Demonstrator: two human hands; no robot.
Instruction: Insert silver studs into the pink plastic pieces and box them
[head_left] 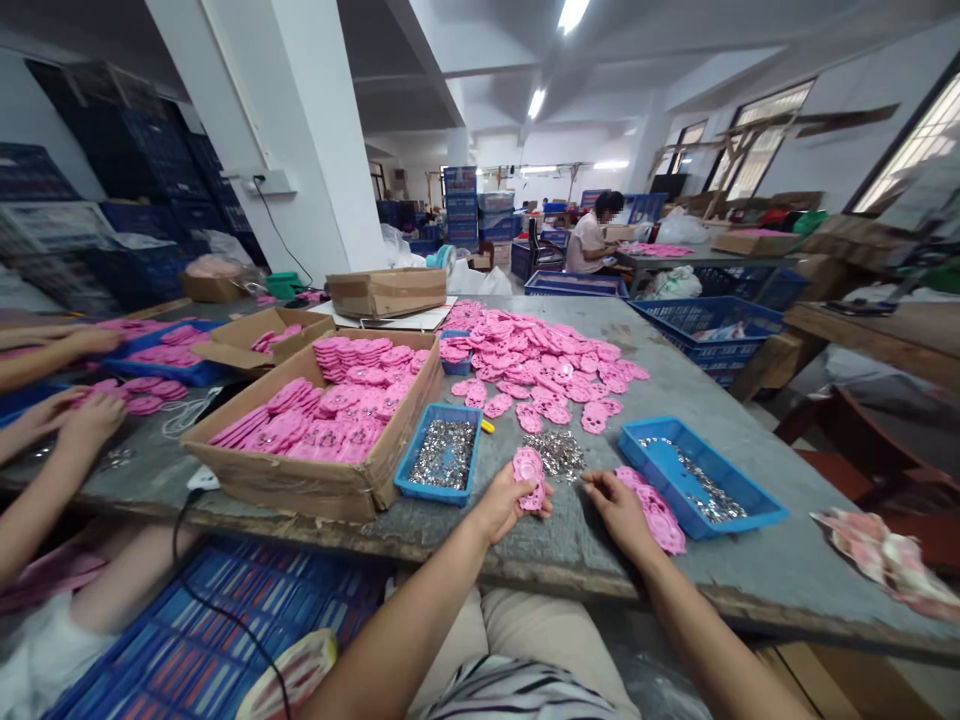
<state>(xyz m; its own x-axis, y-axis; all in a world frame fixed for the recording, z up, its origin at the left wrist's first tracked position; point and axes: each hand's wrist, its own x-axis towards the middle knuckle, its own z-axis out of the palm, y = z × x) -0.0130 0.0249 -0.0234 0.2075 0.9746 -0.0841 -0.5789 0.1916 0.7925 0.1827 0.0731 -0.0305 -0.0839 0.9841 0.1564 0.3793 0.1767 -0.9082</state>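
My left hand [501,505] is closed on a pink skull-shaped piece [529,478], held upright between thumb and fingers just above the table's front part. My right hand [619,510] rests low at the right edge of a loose pile of small silvery metal bits [559,453]. Its fingertips are drawn together; whatever is between them is too small to make out. Beside and partly behind that hand lies a row of overlapping pink pieces [656,512]. A blue tray [437,492] of metal bits stands left of my left hand, another blue tray [694,470] to the right.
A large heap of pink pieces [547,350] covers the table's middle. On the left stands a cardboard box [300,485] full of them. A yellow-handled tool [487,426] lies by the tray. Another person's hands [86,425] work at far left. A crumpled cloth [885,555] hangs over the right edge.
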